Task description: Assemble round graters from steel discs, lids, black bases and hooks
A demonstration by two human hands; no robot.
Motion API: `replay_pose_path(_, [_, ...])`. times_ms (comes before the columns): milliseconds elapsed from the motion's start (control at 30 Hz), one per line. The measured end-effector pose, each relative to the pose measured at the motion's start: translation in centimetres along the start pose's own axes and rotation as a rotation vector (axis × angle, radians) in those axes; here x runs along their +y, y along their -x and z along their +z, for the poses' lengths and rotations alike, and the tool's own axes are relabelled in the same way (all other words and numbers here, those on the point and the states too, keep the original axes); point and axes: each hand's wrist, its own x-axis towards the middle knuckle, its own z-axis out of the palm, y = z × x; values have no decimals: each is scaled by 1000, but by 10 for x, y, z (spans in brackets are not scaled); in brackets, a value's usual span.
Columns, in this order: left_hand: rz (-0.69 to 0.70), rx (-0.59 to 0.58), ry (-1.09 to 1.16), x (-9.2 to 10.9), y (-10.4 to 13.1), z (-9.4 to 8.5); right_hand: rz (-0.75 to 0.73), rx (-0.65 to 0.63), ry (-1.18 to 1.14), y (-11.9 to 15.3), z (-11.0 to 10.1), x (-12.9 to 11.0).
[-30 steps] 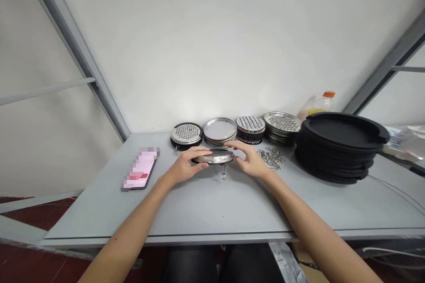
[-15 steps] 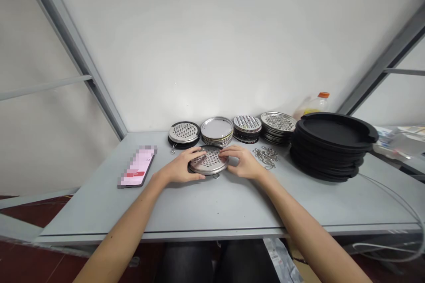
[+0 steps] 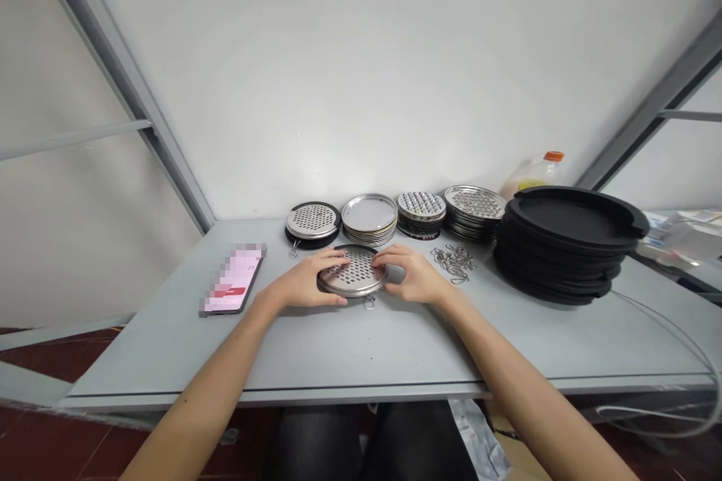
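Observation:
A round metal grater plate (image 3: pixel 355 276) with a black rim along its back lies on the table between my hands. My left hand (image 3: pixel 310 282) grips its left side, fingers over the top and thumb along the near edge. On the right side my right hand (image 3: pixel 409 274) holds it, with fingertips on the perforated face and the thumb low at the rim. A small wire clip (image 3: pixel 369 303) pokes out at the near edge. Behind, a similar grater in a black holder (image 3: pixel 313 221) rests with its own clip (image 3: pixel 295 249).
Along the wall stand stacks of plain metal discs (image 3: pixel 369 214), coarse grater discs (image 3: pixel 422 209) and slotted discs (image 3: pixel 474 204). Loose wire clips (image 3: pixel 454 261) lie beside a tall stack of black round holders (image 3: pixel 564 255). A phone (image 3: pixel 234 282) is at left, a bottle (image 3: pixel 544 169) behind the holders.
Both hands stay on the grater plate, with only slight shifts of the plate and fingers. The camera view has moved a little.

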Motion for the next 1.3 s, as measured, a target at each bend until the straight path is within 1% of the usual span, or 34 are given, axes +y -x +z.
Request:
replay_pose_path(100, [-34, -3, -42, -1, 0, 4, -1, -26, 38, 0, 2, 2])
replay_pose_path(200, [-26, 4, -80, -2, 1, 6, 9, -44, 45, 0, 2, 3])
replay_pose_path(367, [-23, -18, -188, -2, 1, 7, 17, -86, 26, 0, 1, 3])
replay_pose_path(467, [-30, -25, -181, -3, 1, 7, 21, -98, 3, 1, 1, 5])
replay_pose_path(533, [-53, -17, -164, -4, 2, 7, 49, -73, 0, 1, 3, 7])
replay_pose_path(667, [-147, 12, -162, -7, 3, 8, 134, -27, 31, 0, 8, 11])
replay_pose_path(733, [-170, -8, -169, -7, 3, 9, 146, -17, 30, -1, 10, 12])
replay_pose_path(900, [-152, -87, -244, 1, 1, 10, 165, 45, 70, -1, 10, 13])
replay_pose_path(1033, [-175, -57, -249, 2, 0, 10, 140, -2, 76, 0, 13, 16])
replay_pose_path(1133, [-200, -43, -258, 0, -1, 7, 162, -35, 69, 1, 15, 18])
replay_pose_path(1233, [-187, -65, -286, -2, 0, 4, 189, -59, 64, 2, 15, 18])
replay_pose_path(1300, [-177, -79, -301, -2, 1, 2, 197, -102, 39, 2, 13, 19])
